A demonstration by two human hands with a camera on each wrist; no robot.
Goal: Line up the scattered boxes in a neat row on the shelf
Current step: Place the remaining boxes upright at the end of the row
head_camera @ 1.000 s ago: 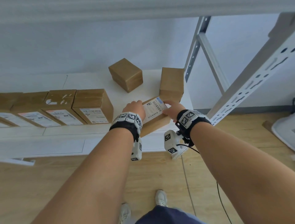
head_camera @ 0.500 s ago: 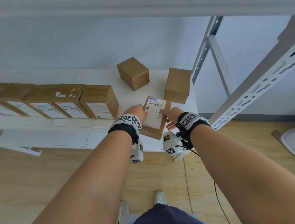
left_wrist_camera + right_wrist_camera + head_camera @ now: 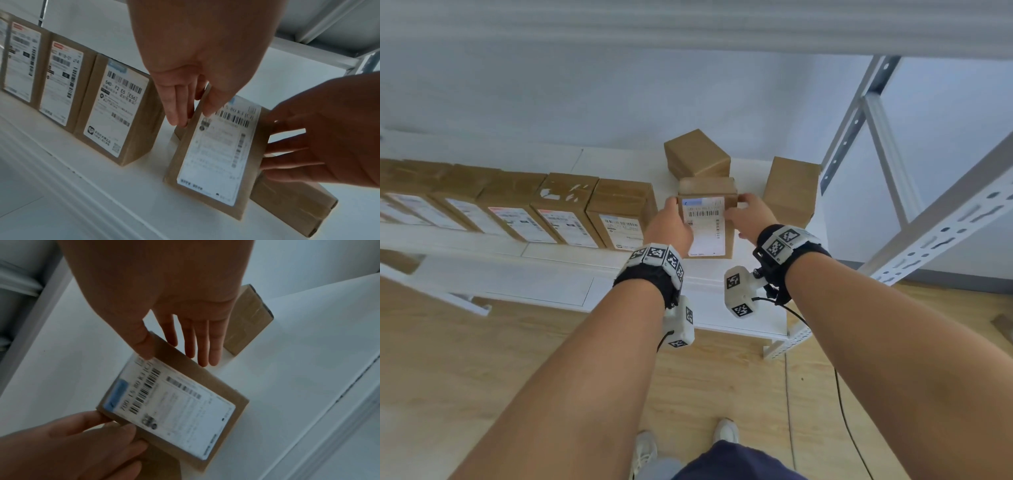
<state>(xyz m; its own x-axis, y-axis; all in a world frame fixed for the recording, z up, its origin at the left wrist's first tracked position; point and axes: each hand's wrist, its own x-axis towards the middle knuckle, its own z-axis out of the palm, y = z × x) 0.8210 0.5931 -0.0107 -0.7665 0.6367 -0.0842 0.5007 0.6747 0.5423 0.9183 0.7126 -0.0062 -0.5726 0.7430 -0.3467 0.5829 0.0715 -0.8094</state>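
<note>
- Labelled box (image 3: pixel 707 219) now stands upright on the shelf (image 3: pixel 551 274), label toward the front edge; half a second ago it was tipped and skewed over that edge, a second ago lying at an angle.
- It sits just beside the right end of the row of boxes (image 3: pixel 517 209), with a narrow gap left between them.
- Left hand (image 3: pixel 669 226) grips the box's left upper edge, thumb on the label, fingers down the side facing the row.
- Right hand (image 3: pixel 751 216) pinches the right upper corner: thumb on the front face, fingers fairly straight behind it.
- Judgement: this box is squared up and nearly placed; closing the gap would finish it.
- Two plain boxes remain loose: one (image 3: pixel 697 156) near the back edge, turned askew, one (image 3: pixel 791 190) near the right edge.
- Hard to tell: whether the base rests fully flat; wrist views are blurred.
- Row's left end is cut off; the left fingers in the gap are half hidden.
</note>
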